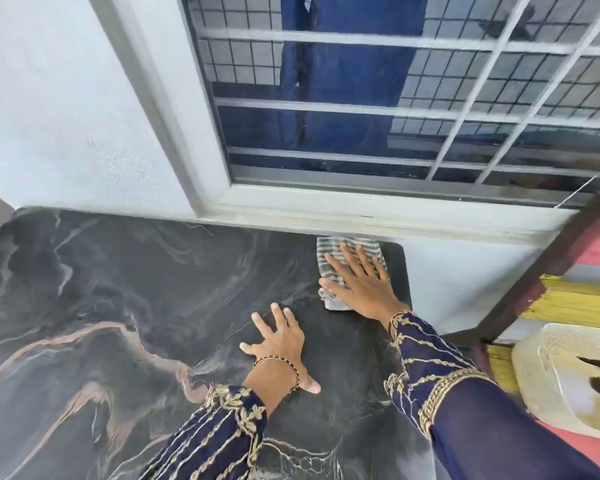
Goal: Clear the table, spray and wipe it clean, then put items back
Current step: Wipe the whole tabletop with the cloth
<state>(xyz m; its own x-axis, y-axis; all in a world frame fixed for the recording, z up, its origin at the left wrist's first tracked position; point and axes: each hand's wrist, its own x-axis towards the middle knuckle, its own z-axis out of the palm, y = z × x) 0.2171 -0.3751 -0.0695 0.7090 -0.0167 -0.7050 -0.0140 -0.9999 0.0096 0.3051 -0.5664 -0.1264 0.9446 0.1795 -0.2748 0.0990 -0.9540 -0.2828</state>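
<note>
The black marble-patterned table [125, 289] fills the lower left of the head view and runs up to the wall. A grey-and-white striped cloth [329, 249] lies at the table's far right corner, under the window sill. My right hand [357, 284] presses flat on that cloth, fingers spread and pointing to the wall. My left hand [279, 344] rests palm down on the bare tabletop, fingers apart, holding nothing, a little nearer to me and left of the cloth. Nothing else stands on the visible tabletop.
A barred window [378, 109] with a pale sill [361, 216] sits just behind the table. To the right stand a dark wooden frame [534, 271], yellow and red surfaces, and a cream plastic container [548, 375]. White wall lies at the left.
</note>
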